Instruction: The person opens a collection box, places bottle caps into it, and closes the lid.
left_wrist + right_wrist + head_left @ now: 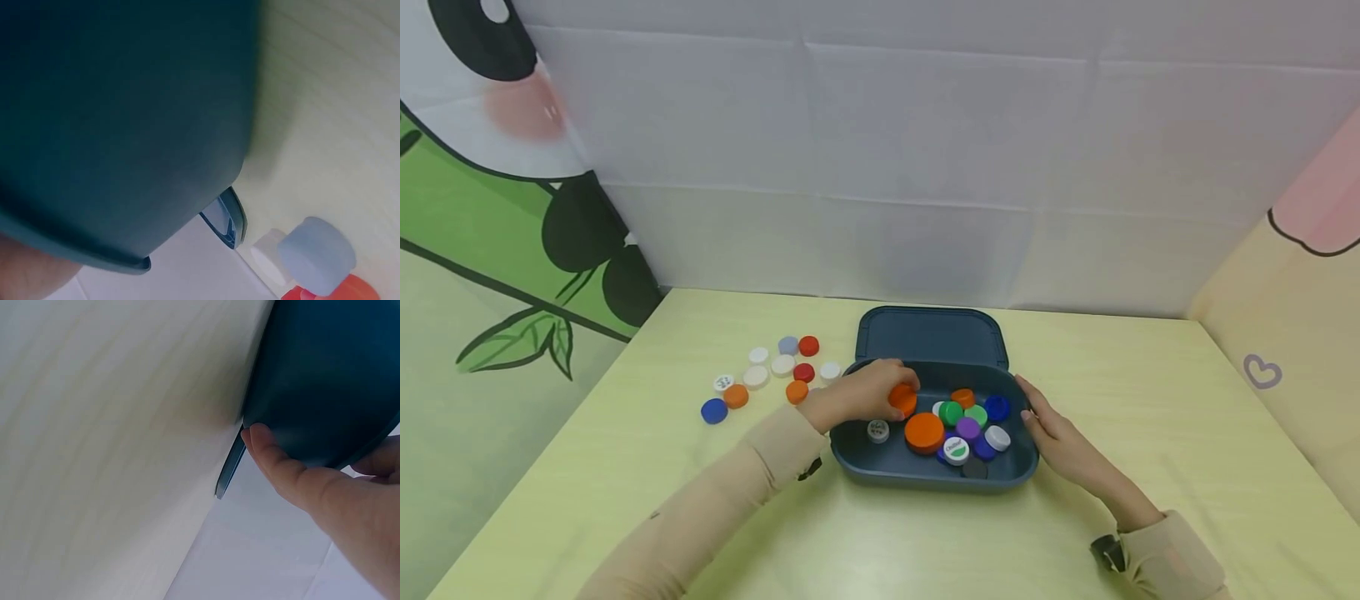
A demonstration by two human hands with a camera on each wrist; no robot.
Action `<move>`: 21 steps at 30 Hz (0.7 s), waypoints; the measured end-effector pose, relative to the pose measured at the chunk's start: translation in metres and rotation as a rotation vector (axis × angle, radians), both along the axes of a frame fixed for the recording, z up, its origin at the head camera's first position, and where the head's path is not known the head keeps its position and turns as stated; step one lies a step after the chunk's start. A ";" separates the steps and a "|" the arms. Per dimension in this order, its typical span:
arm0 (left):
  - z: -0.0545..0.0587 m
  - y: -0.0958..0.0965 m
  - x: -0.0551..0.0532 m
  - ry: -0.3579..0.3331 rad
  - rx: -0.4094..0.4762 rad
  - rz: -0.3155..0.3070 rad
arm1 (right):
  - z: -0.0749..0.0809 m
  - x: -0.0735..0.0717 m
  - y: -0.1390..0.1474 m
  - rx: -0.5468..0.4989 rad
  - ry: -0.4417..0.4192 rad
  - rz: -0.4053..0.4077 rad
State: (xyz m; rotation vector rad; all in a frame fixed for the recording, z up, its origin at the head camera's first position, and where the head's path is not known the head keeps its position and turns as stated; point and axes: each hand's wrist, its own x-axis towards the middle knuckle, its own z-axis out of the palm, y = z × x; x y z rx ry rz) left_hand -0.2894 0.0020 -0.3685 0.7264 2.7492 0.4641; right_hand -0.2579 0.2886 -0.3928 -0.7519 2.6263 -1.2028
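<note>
My left hand (pixel 867 393) reaches over the left side of a dark blue plastic box (pixel 917 481) and pinches an orange bottle cap (pixel 903 402) inside it. In the left wrist view the outer wall of the box (pixel 137 125) covers most of what the hand does. At the box's right end my right hand (pixel 1067 443) grips the wall, thumb at the rim and fingers along the outside (pixel 281 469). Inside lie a larger orange cap (pixel 924 432), a purple cap (pixel 967 429), a green cap (pixel 951 413) and several others, mostly right of centre.
Left of the box, several loose caps are spread on the pale wooden table (pixel 925 550), among them a blue cap (pixel 714 410), an orange cap (pixel 735 395) and a red cap (pixel 808 346). The dark lid (pixel 931 333) lies behind the box. A white backdrop (pixel 925 167) stands at the table's rear.
</note>
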 end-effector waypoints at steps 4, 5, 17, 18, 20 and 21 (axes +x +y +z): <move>-0.002 0.001 0.002 0.006 -0.004 -0.004 | 0.001 0.000 0.000 -0.002 0.002 0.000; -0.001 0.001 0.002 0.007 -0.007 -0.004 | 0.001 0.000 0.000 0.000 0.003 -0.002; 0.002 -0.004 0.007 0.015 0.079 -0.003 | -0.004 0.000 -0.001 0.005 -0.005 -0.007; 0.003 -0.006 0.007 0.022 0.093 -0.003 | -0.004 0.000 -0.001 0.007 -0.005 -0.007; 0.005 -0.010 0.007 0.044 0.120 -0.001 | -0.004 0.000 -0.001 0.006 -0.004 -0.007; 0.007 -0.013 0.007 0.058 0.134 0.001 | -0.003 0.000 -0.001 0.007 -0.003 -0.007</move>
